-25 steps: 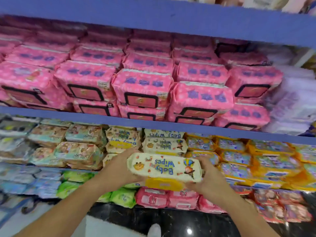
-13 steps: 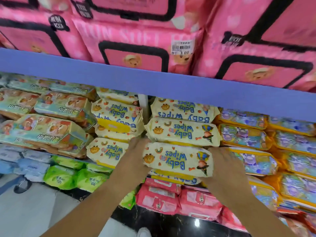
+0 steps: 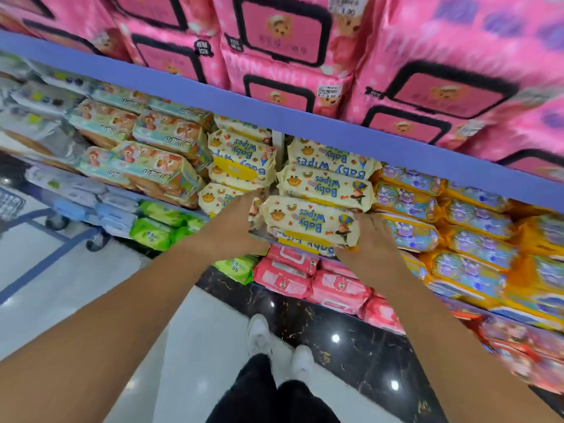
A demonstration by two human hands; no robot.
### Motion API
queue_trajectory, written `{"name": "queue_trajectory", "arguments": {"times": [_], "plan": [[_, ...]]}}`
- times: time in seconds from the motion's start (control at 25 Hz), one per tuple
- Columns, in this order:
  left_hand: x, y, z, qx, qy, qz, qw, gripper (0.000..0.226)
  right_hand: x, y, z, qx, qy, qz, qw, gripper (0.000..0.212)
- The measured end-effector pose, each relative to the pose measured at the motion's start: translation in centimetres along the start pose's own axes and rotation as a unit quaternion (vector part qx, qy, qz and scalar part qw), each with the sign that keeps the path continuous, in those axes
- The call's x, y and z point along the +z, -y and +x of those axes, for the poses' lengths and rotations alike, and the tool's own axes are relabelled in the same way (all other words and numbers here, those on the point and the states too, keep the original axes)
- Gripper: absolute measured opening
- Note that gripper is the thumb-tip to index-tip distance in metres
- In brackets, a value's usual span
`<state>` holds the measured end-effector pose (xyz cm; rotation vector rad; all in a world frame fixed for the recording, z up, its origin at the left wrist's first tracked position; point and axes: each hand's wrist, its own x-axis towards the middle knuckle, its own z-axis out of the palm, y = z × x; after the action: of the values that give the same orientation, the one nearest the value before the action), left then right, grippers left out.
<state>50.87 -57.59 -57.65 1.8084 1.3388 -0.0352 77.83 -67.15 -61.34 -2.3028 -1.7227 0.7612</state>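
The left hand (image 3: 235, 227) is clamped on the left end of a cream wipes pack (image 3: 308, 221). The right hand (image 3: 370, 239) is clasped round its right end, with fingers laid over the corner. The pack is held level at the front of the middle shelf, directly beneath two stacked packs (image 3: 326, 184) of the same kind and above a yellow lid (image 3: 300, 241). It is hemmed on the left by a leaning pile of cream packs (image 3: 241, 160) and on the right by orange packs (image 3: 409, 203), just beside the right hand. A blue shelf edge (image 3: 305, 126) overhangs, loaded with large pink packs (image 3: 427, 71). Small pink packs (image 3: 283, 271) are shelved below.
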Motion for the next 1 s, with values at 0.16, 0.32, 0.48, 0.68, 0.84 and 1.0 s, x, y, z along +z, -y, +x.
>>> {"name": "queue_trajectory", "arguments": {"times": [0.16, 0.32, 0.48, 0.68, 0.84, 1.0], "plan": [[-2.5, 1.8, -9.8, -0.063, -0.053, -0.115, 0.990, 0.111, -3.2, 5.1, -4.1, -0.027, 0.058, 0.102, 0.993, 0.078], [-4.7, 4.8, -19.7, -0.103, -0.145, -0.233, 0.956, 0.125, -3.1, 12.9, -6.8, -0.099, 0.114, 0.169, 0.974, 0.082], [-8.3, 9.4, -26.3, -0.121, -0.225, -0.287, 0.923, 0.139, -2.1, 22.7, -7.4, -0.157, 0.166, 0.203, 0.952, 0.083], [-15.4, 19.9, -32.4, -0.128, -0.295, -0.298, 0.899, 0.140, 2.5, 39.4, -6.1, -0.228, 0.215, 0.199, 0.929, 0.080], [-23.0, 30.5, -37.6, -0.146, -0.342, -0.294, 0.880, 0.112, 8.5, 53.9, -5.1, -0.279, 0.239, 0.205, 0.907, 0.080], [-29.2, 39.5, -41.9, -0.189, -0.389, -0.300, 0.850, 0.102, 14.2, 65.8, -4.3, -0.291, 0.288, 0.197, 0.891, 0.059]]}}
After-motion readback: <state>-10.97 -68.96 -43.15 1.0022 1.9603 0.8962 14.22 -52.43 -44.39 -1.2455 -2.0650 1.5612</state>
